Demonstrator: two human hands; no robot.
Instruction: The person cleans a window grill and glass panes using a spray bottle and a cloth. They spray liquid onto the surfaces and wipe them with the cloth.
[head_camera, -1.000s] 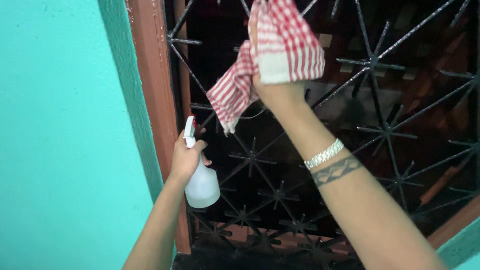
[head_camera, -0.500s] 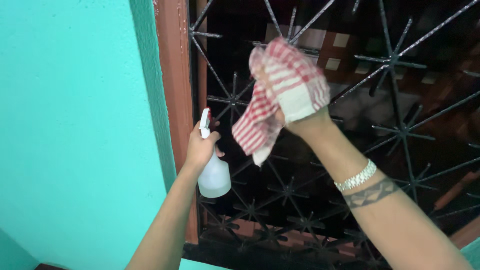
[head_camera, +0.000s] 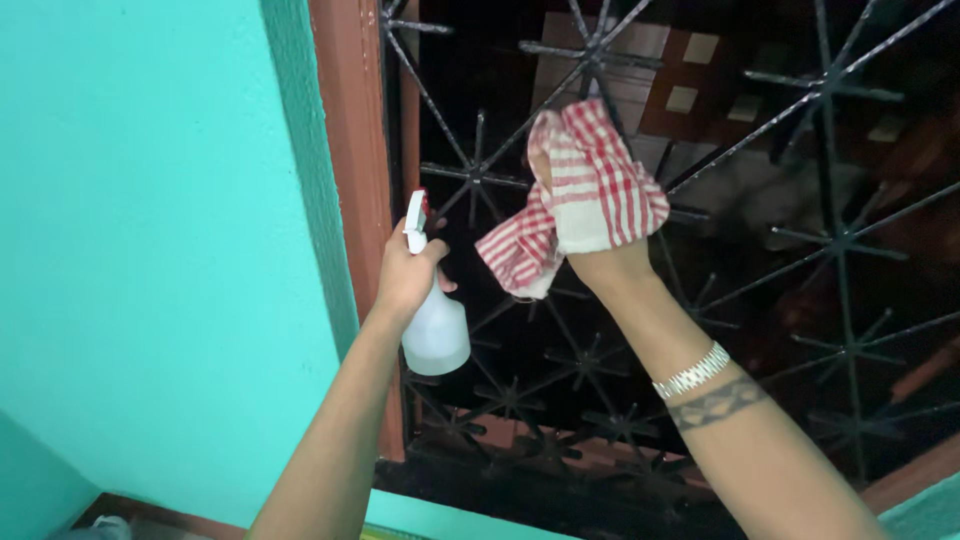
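Red-and-white checked cloth is bunched over the right hand, fingers clenched into it, pressed against the black iron grille. It sits at the top of that grip, with a loose corner drooping down-left of the palm; its long axis runs from lower left to upper right. The left hand, just left of the cloth and slightly lower, is wrapped round the neck of a white spray bottle. The bottle is upright, nozzle above the fist, body hanging below it, near but apart from the cloth. The brown window frame is directly left of the bottle hand, the turquoise wall beyond. Star-shaped bars cross behind both hands. A silver bracelet circles the right wrist, below the cloth.
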